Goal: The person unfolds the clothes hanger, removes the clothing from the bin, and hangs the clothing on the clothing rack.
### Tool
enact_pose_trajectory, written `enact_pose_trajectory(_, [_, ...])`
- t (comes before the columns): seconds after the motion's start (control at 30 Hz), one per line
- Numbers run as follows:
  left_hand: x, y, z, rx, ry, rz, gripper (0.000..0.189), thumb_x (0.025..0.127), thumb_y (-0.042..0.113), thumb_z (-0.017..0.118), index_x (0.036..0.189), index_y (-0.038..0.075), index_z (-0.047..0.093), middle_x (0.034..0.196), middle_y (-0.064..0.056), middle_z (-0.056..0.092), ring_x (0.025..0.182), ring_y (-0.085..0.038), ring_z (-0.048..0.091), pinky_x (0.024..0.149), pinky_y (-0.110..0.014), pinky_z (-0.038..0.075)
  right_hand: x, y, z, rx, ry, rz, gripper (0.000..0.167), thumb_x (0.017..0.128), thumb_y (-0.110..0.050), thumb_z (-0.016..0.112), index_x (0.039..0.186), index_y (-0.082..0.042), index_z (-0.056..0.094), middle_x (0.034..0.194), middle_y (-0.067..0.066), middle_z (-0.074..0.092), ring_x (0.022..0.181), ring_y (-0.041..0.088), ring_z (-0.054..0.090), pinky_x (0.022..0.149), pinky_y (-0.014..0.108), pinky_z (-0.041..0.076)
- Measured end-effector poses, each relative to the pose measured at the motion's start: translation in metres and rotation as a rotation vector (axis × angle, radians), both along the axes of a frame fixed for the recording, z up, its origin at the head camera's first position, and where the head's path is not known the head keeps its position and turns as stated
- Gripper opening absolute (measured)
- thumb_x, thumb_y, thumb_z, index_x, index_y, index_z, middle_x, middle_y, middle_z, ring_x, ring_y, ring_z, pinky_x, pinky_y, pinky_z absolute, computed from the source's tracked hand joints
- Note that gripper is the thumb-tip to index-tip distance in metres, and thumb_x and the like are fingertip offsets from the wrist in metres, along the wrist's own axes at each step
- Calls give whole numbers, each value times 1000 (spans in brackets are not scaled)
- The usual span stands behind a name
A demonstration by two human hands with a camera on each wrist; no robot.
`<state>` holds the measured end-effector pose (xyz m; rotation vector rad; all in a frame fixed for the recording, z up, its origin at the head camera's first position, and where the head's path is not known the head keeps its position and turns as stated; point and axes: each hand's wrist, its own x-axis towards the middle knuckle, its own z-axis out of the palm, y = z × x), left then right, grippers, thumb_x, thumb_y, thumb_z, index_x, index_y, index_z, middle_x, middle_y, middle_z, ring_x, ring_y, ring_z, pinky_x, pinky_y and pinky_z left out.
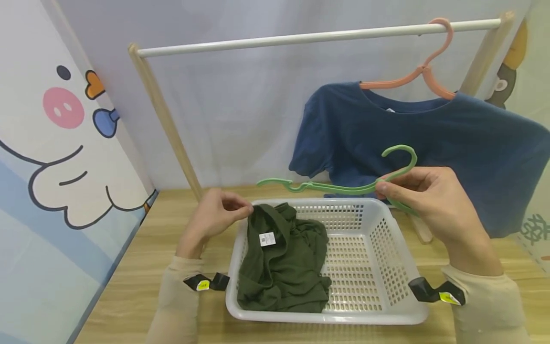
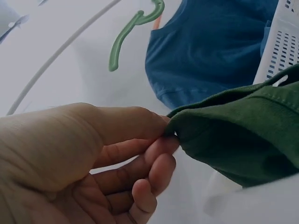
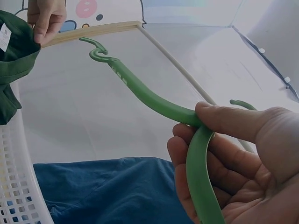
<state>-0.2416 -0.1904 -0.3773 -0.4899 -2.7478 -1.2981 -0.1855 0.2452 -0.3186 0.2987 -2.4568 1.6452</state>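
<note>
A dark green shirt (image 1: 296, 267) with a white label lies crumpled in the left part of a white plastic basket (image 1: 412, 315). Its upper left edge is pinched between thumb and fingers of my left hand (image 1: 215, 215); the left wrist view shows that hand (image 2: 117, 154) lifting the fabric (image 2: 233, 126) at the edge. My right hand (image 1: 434, 200) pinches a green clothes hanger (image 1: 339, 189) near the base of its hook, above the basket's far right side. In the right wrist view the hanger (image 3: 154, 100) points one arm toward the shirt, apart from it.
Behind the basket stands a rack with a white rail (image 1: 258, 43) and wooden posts (image 1: 167, 119). A blue T-shirt (image 1: 429, 138) hangs at its right on an orange hanger (image 1: 395, 83). The wooden table (image 1: 137, 267) carries rack and basket; a cartoon-printed panel (image 1: 26, 110) stands at left.
</note>
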Motion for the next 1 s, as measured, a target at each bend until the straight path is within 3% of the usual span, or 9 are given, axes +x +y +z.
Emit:
enact_pose_trajectory(0.17, [-2,9,12,29,48,-30,9,103,21,84,106,13,89,96,-1,83,85,-20,74,77,-37,58,0,3,0,31,14,-21,27,99,-27,89,119,-9,87,104,-5,86,100,15,82,82,24,64])
enact_pose_trajectory(0.4, [-18,31,30,77,136,-83,7,102,16,84,105,12,89,94,-4,83,83,-30,76,73,-32,57,0,4,-2,-15,29,-62,28,100,-26,88,119,-5,86,101,-2,86,101,14,77,83,21,60])
enact_pose_trajectory(0.53, [-26,35,25,21,92,-57,8,102,14,83,104,9,89,93,-5,84,82,-22,75,75,-32,57,0,4,-3,-39,21,-92,31,100,-28,89,120,-6,85,97,-1,85,107,15,72,84,21,57])
enact_pose_trajectory(0.7, [-29,27,13,-48,-1,11,12,104,16,81,107,7,89,96,-7,83,83,-19,73,74,-35,57,-1,4,-2,-49,28,-86,31,100,-27,88,121,-5,85,97,-1,85,107,16,72,84,22,58])
enact_pose_trajectory(0.87, [-18,13,9,-55,-17,71,22,106,25,79,113,6,87,106,-11,82,92,-24,74,79,-37,59,-1,4,0,-38,21,-78,32,100,-29,88,122,-6,85,99,-2,85,108,16,72,87,22,58])
enact_pose_trajectory(1.0, [7,3,10,-82,23,102,24,106,28,80,110,6,88,105,-9,83,90,-22,75,78,-38,60,-1,6,1,-24,22,-93,32,100,-30,88,121,-7,86,99,-2,86,109,15,72,86,21,58])
